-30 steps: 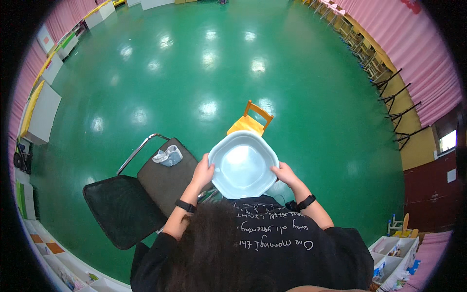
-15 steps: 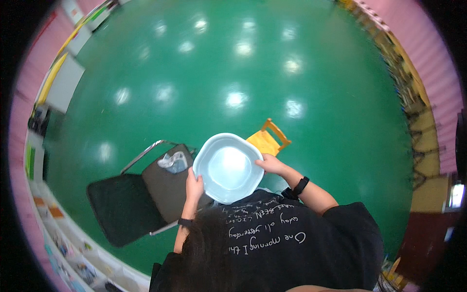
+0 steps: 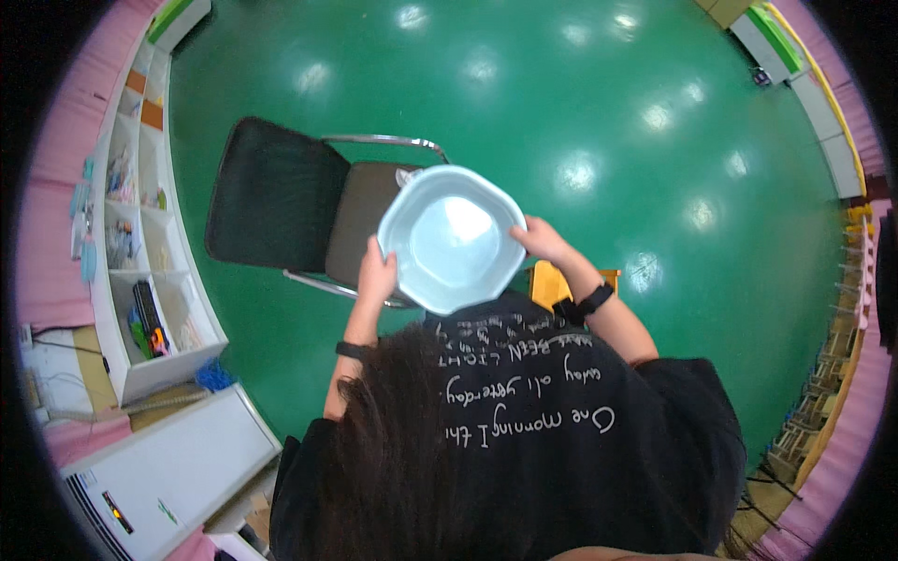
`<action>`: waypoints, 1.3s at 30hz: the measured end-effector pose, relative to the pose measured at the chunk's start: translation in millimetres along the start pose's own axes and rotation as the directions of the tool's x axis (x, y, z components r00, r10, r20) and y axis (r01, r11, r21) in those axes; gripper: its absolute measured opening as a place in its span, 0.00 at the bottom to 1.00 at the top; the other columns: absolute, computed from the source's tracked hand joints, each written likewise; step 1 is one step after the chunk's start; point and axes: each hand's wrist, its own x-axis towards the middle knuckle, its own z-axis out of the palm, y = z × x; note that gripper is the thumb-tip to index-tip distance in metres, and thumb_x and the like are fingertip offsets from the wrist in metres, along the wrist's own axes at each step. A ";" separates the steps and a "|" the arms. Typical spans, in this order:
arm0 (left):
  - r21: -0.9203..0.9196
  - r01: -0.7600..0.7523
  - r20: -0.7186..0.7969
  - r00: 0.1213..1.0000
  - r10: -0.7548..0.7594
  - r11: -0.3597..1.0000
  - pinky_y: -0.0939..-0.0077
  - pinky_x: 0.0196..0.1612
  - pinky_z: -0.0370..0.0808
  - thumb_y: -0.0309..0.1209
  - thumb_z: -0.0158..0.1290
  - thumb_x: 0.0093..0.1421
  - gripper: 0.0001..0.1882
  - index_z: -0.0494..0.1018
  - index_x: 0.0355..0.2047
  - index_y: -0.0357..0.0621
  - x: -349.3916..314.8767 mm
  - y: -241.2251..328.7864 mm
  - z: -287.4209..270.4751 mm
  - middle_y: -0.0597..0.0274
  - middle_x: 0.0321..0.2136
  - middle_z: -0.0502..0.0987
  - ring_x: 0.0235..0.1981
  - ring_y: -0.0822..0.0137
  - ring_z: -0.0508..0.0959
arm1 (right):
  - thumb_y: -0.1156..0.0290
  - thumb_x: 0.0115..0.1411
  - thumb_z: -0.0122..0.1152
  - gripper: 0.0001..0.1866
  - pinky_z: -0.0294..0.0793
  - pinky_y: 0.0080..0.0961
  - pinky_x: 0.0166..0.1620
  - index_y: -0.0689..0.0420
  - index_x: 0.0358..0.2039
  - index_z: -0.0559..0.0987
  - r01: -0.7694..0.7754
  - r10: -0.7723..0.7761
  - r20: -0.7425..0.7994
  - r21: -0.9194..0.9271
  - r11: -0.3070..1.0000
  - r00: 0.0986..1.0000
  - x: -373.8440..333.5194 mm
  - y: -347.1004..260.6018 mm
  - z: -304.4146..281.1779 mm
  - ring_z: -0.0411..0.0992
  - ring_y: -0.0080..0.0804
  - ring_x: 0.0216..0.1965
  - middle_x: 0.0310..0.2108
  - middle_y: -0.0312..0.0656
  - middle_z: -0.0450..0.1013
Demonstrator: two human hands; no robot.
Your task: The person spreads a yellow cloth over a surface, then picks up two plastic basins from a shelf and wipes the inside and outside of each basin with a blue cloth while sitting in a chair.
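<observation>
A pale blue plastic basin (image 3: 451,245) with rounded corners is held in front of my body, its open side facing up. Nothing shows inside it but a bright reflection. My left hand (image 3: 377,271) grips the left rim, thumb over the edge. On the opposite side my right hand (image 3: 540,239) is closed on the right rim. Past the basin's left edge stands a dark chair (image 3: 360,215) with metal armrests; the basin covers part of its seat. A small piece of something whitish (image 3: 404,177) peeks out on that seat behind the rim.
A small yellow wooden chair (image 3: 547,285) stands close by my right forearm. White shelving (image 3: 178,271) with filled compartments lines the left wall, and a tall white appliance (image 3: 178,467) is at lower left. Stacked chairs (image 3: 814,411) run along the right side of the green floor.
My body has turned left with the basin still in both hands. The dark chair now appears farther up the view, and the basin hides most of the bag on its seat.
</observation>
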 end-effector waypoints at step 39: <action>-0.588 0.609 -0.383 0.370 -0.847 0.532 0.61 0.46 0.68 0.25 0.48 0.52 0.18 0.63 0.44 0.33 -43.8 -39.7 147.6 0.41 0.37 0.73 0.40 0.47 0.74 | 0.64 0.59 0.50 0.20 0.71 0.21 0.29 0.60 0.49 0.67 -0.177 0.272 0.780 -0.208 0.962 0.563 300.8 25.5 34.4 0.71 0.24 0.27 0.33 0.39 0.72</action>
